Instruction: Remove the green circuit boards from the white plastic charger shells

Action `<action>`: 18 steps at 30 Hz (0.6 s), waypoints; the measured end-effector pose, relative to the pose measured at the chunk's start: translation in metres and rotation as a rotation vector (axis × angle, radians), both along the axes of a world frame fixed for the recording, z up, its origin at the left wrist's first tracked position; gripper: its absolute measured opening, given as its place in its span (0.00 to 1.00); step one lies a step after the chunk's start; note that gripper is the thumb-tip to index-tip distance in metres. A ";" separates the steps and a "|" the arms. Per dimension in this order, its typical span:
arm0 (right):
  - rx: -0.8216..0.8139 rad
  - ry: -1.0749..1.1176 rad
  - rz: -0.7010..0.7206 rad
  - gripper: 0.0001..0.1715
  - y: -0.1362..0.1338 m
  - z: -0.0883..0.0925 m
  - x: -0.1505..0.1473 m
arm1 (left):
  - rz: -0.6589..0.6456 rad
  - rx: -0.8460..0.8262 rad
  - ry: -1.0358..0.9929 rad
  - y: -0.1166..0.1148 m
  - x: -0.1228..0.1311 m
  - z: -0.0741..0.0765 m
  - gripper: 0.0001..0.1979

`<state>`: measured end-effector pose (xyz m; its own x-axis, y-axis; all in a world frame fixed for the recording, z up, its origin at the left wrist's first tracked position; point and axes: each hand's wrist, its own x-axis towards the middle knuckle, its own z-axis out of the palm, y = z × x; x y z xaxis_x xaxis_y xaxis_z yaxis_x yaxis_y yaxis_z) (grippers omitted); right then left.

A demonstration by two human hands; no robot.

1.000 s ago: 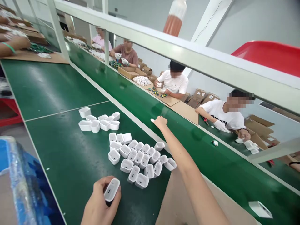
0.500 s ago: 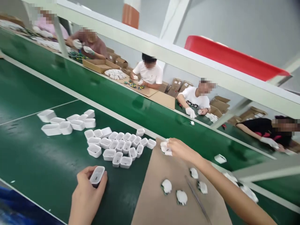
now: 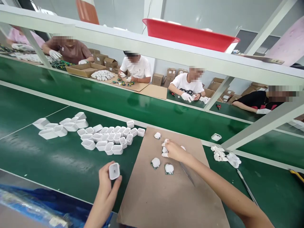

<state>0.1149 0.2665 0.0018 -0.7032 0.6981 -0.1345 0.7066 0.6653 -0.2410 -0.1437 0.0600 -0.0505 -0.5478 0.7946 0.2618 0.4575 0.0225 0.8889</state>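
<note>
My left hand (image 3: 108, 180) grips a small white plastic case (image 3: 114, 171), its open side facing up toward me. Over the cardboard sheet (image 3: 152, 202), my right hand (image 3: 174, 150), with white finger cots, has its fingertips closed around a small circuit board with a white top (image 3: 164, 149), partly hidden by the fingers. Nearby on the sheet lie a white-topped board (image 3: 157, 135), another such board (image 3: 155, 163) and a third board (image 3: 169, 168). Tweezers (image 3: 188, 174) rest by my right forearm, and a further white piece (image 3: 183, 148) shows behind the hand.
Several open white cases (image 3: 111, 137) stand grouped left of the sheet. One case (image 3: 216, 137) sits by the frame post (image 3: 261, 122). Crumpled white pieces (image 3: 219, 153) and a metal tool (image 3: 247, 186) lie at right. Co-workers sit across the green conveyor belt (image 3: 142, 106).
The view has shifted, showing more of the sheet's near part. My right hand has come nearer from the sheet's far left corner, where a board now lies uncovered. The left hand still holds the case.
</note>
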 end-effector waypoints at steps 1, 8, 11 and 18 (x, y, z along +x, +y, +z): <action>-0.009 0.025 -0.015 0.13 -0.001 -0.001 -0.001 | -0.068 -0.023 -0.003 -0.003 0.011 0.003 0.22; -0.096 0.389 -0.070 0.12 -0.059 0.020 0.036 | -0.395 -0.011 -0.154 -0.024 0.067 0.029 0.19; -0.173 0.578 -0.083 0.21 -0.112 0.025 0.065 | -0.508 -0.025 -0.170 -0.032 0.085 0.041 0.22; -0.320 1.330 -0.141 0.23 -0.208 0.021 0.077 | -0.699 0.042 -0.138 -0.034 0.121 0.059 0.22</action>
<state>0.1921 0.0587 0.0229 -0.3539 0.8400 0.4113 -0.1191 0.3958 -0.9106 -0.0229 0.0256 0.0081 0.0554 0.9628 0.2646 0.2357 -0.2702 0.9335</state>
